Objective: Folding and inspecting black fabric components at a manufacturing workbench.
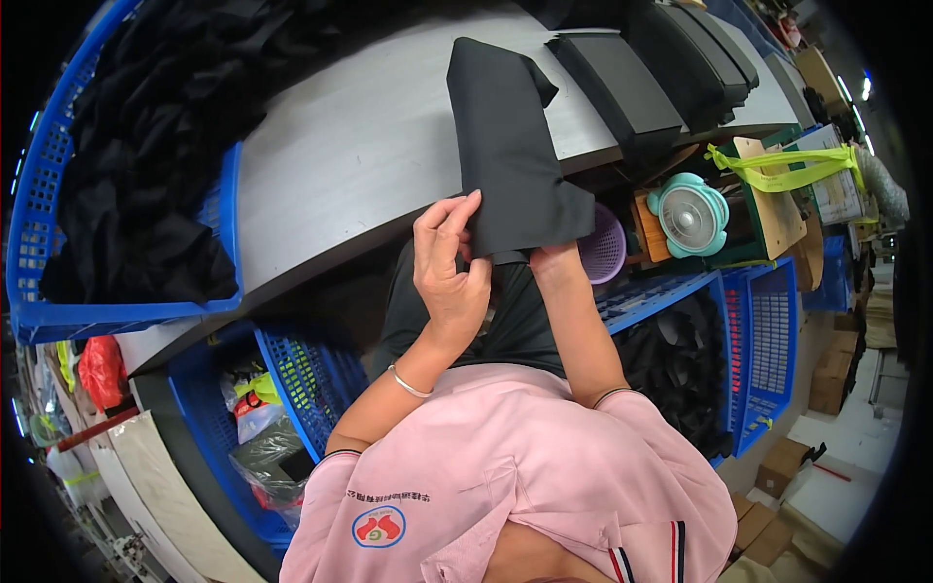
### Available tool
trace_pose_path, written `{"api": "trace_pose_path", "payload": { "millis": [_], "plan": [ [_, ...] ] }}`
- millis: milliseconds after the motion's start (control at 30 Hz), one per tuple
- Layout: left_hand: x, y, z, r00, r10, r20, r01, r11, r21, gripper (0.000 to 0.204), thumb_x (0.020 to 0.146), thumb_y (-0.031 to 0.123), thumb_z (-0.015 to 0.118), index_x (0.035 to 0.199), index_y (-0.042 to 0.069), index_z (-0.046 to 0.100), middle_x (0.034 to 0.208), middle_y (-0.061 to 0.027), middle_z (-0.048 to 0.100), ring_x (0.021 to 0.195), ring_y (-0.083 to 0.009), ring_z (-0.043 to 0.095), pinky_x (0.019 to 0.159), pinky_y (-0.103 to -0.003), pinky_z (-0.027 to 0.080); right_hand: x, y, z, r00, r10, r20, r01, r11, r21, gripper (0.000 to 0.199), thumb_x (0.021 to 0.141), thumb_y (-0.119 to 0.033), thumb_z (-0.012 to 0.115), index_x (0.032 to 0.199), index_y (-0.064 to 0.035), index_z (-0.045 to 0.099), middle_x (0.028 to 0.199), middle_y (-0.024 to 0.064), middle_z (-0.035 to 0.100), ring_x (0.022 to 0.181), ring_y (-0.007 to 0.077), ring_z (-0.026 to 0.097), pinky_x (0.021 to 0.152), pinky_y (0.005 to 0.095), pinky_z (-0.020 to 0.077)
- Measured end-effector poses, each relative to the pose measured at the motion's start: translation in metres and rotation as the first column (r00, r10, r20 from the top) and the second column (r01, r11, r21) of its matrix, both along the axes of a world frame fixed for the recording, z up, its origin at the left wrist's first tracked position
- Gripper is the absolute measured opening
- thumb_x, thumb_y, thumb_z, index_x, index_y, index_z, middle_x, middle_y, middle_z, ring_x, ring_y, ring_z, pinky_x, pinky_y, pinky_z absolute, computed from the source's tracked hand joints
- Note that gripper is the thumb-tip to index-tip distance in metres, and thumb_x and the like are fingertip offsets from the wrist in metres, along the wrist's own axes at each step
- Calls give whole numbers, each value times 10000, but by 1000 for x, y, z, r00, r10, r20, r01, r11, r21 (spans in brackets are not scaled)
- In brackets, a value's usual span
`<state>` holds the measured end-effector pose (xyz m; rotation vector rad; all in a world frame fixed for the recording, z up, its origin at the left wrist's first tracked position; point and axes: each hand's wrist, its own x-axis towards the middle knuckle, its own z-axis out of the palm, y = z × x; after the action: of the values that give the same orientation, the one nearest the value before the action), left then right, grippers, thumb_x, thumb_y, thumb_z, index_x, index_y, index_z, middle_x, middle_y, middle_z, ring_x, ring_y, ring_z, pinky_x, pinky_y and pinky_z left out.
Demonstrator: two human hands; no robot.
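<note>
A long piece of black fabric (pixel 510 160), folded into a flat strip, stretches from my hands over the near edge of the grey table (pixel 340 146). Its far end lies on the tabletop and has a small folded-out corner on the right. My left hand (pixel 450 267) is closed on the left edge of the strip, with bent fingers and the thumb by its near corner. Under the near right corner is my right hand (pixel 554 256); the cloth covers its fingers, so their grip is hidden.
Left, a blue crate (pixel 126 316) holds heaped black fabric. Stacked black pieces (pixel 622 92) lie at the table's far right. A teal fan (pixel 690 216) and purple basket (pixel 604 243) stand right of my hands. Blue crates (pixel 763 340) flank me; one at left (pixel 209 408) holds plastic bags.
</note>
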<state>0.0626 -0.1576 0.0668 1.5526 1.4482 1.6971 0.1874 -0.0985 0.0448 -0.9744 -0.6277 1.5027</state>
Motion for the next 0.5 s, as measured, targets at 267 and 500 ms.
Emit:
{"api": "trace_pose_path", "payload": {
  "millis": [267, 500],
  "plan": [
    [5, -4, -2, 998, -22, 53, 23, 1000, -10, 679, 679, -203, 631, 1287, 99, 652, 1168, -56, 570, 824, -119, 551, 643, -236, 489, -5, 1, -12, 959, 131, -250, -101, 987, 128, 375, 959, -256, 608, 1250, -21, 587, 1104, 91, 664, 963, 194, 661, 810, 340, 578],
    [0, 3, -16, 999, -51, 13, 51, 999, 19, 719, 694, -182, 644, 1360, 86, 604, 1216, -64, 543, 810, -106, 528, 660, -231, 480, -5, 16, -38, 897, 285, -339, -232, 954, 189, 349, 976, -245, 582, 1244, -21, 589, 1106, 88, 661, 955, 182, 658, 807, 326, 576]
  ]
}}
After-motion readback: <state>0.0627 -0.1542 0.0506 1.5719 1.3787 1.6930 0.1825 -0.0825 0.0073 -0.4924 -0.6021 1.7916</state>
